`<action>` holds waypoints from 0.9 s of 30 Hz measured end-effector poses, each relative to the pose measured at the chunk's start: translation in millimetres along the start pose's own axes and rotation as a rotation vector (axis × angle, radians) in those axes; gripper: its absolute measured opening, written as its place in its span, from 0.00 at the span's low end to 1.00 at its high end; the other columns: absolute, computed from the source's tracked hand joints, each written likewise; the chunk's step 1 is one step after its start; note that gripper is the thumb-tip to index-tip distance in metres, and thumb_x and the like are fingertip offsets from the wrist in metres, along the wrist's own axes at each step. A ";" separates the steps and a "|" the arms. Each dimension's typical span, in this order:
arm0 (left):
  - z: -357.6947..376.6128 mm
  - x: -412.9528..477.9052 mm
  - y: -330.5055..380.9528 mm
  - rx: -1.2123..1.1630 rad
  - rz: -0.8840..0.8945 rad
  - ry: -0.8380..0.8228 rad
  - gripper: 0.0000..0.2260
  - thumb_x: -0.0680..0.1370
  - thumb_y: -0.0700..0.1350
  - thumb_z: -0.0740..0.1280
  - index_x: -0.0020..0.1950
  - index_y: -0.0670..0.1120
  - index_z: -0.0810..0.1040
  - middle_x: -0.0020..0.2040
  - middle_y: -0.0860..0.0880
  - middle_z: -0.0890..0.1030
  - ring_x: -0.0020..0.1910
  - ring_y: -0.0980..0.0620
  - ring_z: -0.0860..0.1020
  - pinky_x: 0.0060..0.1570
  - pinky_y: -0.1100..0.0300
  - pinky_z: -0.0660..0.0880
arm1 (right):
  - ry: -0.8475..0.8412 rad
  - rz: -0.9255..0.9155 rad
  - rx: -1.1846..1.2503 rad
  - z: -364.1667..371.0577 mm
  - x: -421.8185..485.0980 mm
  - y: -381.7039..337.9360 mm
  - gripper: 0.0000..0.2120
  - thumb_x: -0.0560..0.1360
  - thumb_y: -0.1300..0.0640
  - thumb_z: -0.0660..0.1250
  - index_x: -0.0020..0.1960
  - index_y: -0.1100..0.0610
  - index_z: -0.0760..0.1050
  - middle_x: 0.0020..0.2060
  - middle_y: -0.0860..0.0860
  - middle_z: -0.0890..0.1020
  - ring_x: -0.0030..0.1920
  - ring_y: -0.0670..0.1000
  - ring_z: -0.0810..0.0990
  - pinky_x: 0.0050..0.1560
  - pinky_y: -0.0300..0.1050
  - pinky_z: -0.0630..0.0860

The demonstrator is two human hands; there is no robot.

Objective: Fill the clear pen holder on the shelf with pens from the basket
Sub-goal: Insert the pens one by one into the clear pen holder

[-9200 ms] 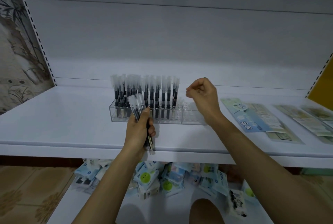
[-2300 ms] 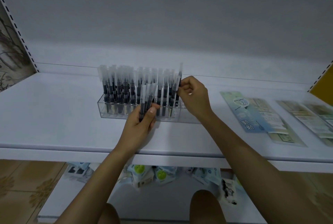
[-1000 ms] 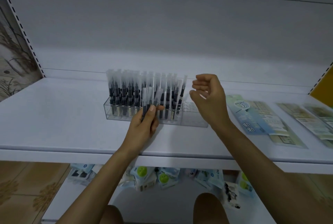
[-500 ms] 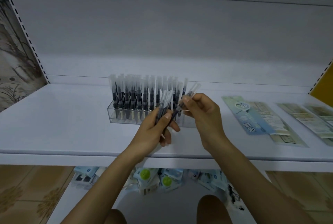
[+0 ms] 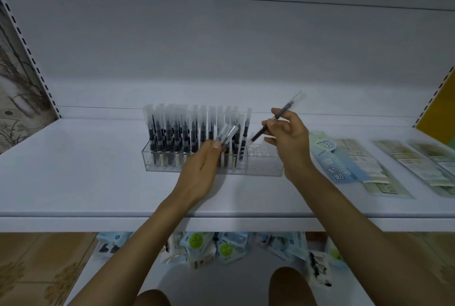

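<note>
Pen holder (image 5: 264, 166) stood on the shelf (image 5: 73, 170), its empty right-end holes just below my right grip (image 5: 289, 139), which pinched one pen (image 5: 283, 115) slanting down-left toward them. My left grip (image 5: 200, 170), curled round spare pens (image 5: 227, 134), hovered before the filled rows.

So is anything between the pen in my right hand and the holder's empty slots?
Nothing visible. The pen hangs above the empty right end of the pen holder; the left hand and its pens sit left of that.
</note>
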State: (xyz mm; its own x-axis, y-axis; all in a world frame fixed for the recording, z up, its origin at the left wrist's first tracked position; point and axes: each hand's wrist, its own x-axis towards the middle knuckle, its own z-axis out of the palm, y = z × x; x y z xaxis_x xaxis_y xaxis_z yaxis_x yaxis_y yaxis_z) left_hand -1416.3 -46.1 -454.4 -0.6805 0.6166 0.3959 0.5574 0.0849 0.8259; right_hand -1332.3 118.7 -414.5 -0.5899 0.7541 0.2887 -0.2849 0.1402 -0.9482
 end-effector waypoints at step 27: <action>-0.6 2.1 -25.1 -0.262 0.035 -0.017 0.20 0.77 0.54 0.59 0.46 0.36 0.73 0.32 0.46 0.70 0.28 0.58 0.66 0.31 0.68 0.64 | -0.035 -0.458 -0.449 24.6 15.3 35.0 0.16 0.77 0.61 0.64 0.65 0.54 0.74 0.37 0.45 0.73 0.36 0.39 0.73 0.40 0.27 0.70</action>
State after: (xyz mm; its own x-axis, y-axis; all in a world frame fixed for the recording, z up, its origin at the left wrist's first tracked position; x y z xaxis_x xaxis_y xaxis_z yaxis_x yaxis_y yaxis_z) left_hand -1432.0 -47.4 -474.0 -0.6535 0.6291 0.4209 0.4364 -0.1412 0.8886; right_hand -1369.8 119.4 -440.1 -0.5101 0.5341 0.6742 -0.1739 0.7037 -0.6889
